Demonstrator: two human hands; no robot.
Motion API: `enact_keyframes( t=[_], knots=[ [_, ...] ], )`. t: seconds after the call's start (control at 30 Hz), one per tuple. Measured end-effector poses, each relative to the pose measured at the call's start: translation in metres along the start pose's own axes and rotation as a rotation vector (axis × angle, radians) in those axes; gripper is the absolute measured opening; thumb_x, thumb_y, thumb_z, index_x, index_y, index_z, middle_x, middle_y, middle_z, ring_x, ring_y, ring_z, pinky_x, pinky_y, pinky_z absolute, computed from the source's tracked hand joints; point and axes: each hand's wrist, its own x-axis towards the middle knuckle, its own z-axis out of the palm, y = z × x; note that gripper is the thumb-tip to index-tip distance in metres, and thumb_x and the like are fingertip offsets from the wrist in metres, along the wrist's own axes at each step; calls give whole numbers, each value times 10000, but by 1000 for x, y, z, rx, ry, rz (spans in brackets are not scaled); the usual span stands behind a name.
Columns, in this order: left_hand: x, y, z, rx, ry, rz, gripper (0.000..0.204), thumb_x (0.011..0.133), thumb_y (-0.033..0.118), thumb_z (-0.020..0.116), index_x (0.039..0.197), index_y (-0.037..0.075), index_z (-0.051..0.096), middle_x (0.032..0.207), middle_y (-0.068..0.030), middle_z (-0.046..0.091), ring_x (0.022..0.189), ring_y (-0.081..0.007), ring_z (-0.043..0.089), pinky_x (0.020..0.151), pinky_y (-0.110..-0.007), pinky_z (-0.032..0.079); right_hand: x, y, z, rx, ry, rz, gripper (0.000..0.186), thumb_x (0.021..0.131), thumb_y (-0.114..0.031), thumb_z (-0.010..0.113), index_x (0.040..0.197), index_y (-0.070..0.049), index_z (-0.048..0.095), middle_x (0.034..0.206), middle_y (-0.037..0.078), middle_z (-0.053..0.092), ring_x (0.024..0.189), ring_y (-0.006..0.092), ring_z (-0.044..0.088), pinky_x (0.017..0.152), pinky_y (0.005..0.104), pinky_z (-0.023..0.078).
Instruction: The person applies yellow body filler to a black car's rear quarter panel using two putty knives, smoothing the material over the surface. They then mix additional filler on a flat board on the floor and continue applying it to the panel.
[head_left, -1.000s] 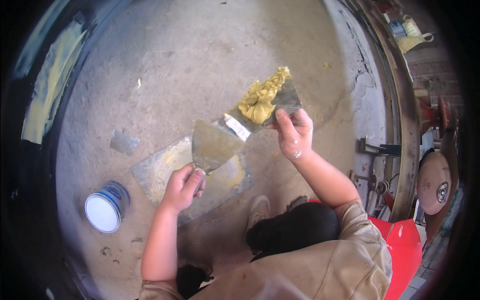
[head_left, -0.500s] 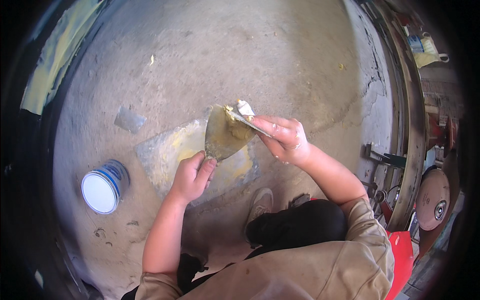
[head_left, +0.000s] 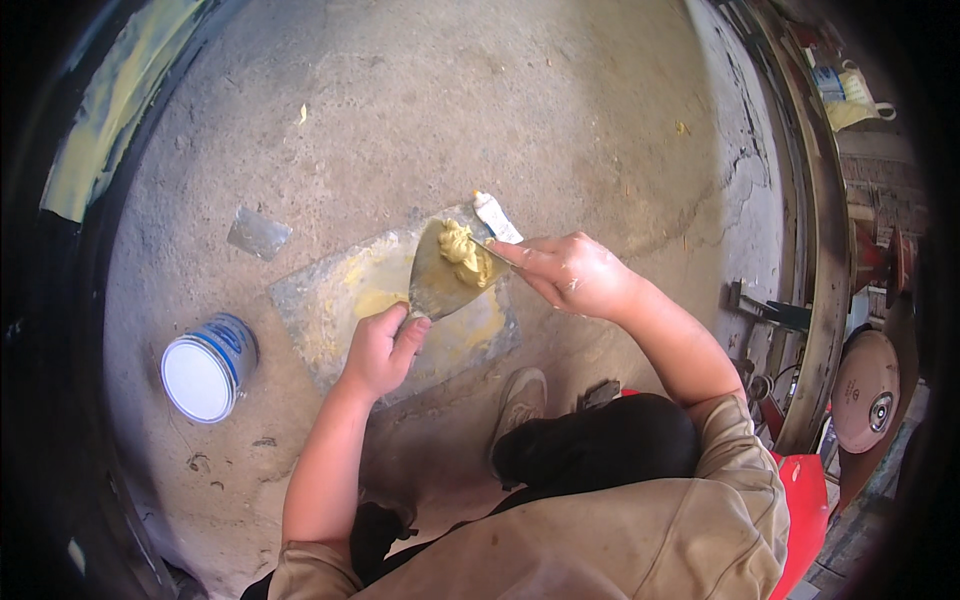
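Workshop, rough-work sort, shown by worn concrete floor (head_left: pixel 390 120), stained and dotted with scraps. Board (head_left: pixel 318 312) smeared yellow and grey, laid straight on floor; white tube (head_left: pixel 496 218) left by its far edge. Yellow putty (head_left: pixel 457 247) borne on broad scraper (head_left: pixel 438 295). White-topped can (head_left: pixel 200 380) stood at left. Panel (head_left: pixel 112 112) at left edge streaked with yellow. Right side lined with beam (head_left: pixel 826 240), round disc (head_left: pixel 862 400) with metal hub.
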Motion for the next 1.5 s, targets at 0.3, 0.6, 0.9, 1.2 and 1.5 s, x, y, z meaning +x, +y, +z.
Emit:
enact_keyframes(
  t=[0.3, 0.6, 0.9, 1.2, 1.5],
  knots=[
    [16, 5, -32, -272, 177, -57, 302, 1063, 314, 520, 1102, 21, 578, 704, 17, 533, 574, -61, 488, 529, -217, 400, -37, 43, 106, 277, -210, 638, 242, 896, -235, 669, 1019, -33, 620, 718, 201, 633, 652, 381, 621, 631, 464, 495],
    [-12, -120, -73, -146, 709, -159, 303, 1077, 292, 458, 912, 49, 531, 702, -24, 555, 579, -93, 512, 524, -245, 421, -44, 73, 214, 373, 82, 916, 385, 900, -337, 711, 932, 6, 540, 733, 234, 612, 682, 400, 591, 655, 462, 474],
    [-70, -208, -69, -224, 811, -320, 335, 1068, 320, 456, 879, 51, 521, 673, -36, 562, 532, -108, 500, 497, -263, 413, -32, 89, 239, 279, 102, 907, 349, 909, -316, 712, 953, 6, 582, 730, 213, 633, 661, 353, 599, 641, 453, 481],
    [-63, -220, -55, -197, 961, -291, 326, 1064, 297, 438, 888, 38, 526, 654, -44, 565, 522, -114, 503, 486, -268, 410, 41, 57, 261, 247, -53, 475, 265, 912, -264, 689, 1006, -37, 592, 720, 242, 649, 706, 456, 639, 638, 516, 509],
    [-60, -218, -54, -205, 996, -265, 316, 1059, 270, 423, 877, 30, 519, 646, -57, 558, 521, -122, 502, 491, -274, 422, 84, 35, 268, 293, -259, 377, 246, 928, -270, 646, 1026, -47, 617, 790, 223, 675, 744, 443, 657, 687, 515, 535]
  ],
)
